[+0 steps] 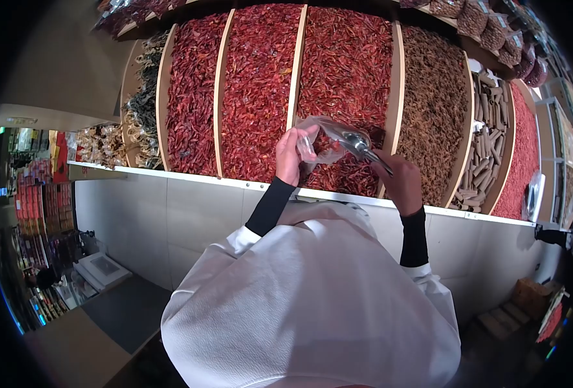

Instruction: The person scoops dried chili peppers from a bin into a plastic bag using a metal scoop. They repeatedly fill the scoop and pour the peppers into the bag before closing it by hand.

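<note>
My left hand pinches the edge of a clear plastic bag over the front of a bin of dried red chilies. In my right hand is the handle of a shiny metal scoop. The scoop points left and its head overlaps the bag in this view, close over the chilies. Red shows through the clear plastic.
Wooden dividers separate the bins. More red chilies lie left, a brown dried spice and bark-like sticks right. A white metal edge runs along the front. Bagged goods sit at the back right.
</note>
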`<state>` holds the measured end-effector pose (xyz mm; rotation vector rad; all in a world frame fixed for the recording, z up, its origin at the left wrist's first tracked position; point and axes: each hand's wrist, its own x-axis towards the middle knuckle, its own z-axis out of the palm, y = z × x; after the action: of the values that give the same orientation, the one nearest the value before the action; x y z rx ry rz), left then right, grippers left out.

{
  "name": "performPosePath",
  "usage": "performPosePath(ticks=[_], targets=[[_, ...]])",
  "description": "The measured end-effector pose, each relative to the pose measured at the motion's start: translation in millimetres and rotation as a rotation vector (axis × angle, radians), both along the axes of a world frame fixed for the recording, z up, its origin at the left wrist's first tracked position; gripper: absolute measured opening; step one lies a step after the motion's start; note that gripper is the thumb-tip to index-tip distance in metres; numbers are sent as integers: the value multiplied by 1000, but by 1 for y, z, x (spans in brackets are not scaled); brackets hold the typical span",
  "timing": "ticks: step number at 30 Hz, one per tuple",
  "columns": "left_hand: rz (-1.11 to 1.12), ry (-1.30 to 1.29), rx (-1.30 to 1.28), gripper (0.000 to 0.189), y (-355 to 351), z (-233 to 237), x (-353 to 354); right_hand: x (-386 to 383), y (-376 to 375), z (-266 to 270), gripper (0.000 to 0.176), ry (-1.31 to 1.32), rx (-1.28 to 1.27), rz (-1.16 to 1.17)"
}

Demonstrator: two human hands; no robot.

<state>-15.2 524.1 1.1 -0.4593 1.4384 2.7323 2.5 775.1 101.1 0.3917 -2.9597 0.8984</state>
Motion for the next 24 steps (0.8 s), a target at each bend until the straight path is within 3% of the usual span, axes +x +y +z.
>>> performPosePath(ticks=[5,7,11,17,24], targets=[[63,15,21,31,-7,-2,0,0,9,-3,26,68,-83,-43],[81,31,34,31,-8,-2,-2,1,13,-2,24,-65,-245,-201],[85,52,35,31,-11,-9,-3,-2,35,-59,25,37,-181,-252],[52,29,19,31,-4,-3,-1,8,57,-133,31,-243,-44,-244],[38,28,19,31,-3,1,3,4,63,-117,32,-384,-49,-160]])
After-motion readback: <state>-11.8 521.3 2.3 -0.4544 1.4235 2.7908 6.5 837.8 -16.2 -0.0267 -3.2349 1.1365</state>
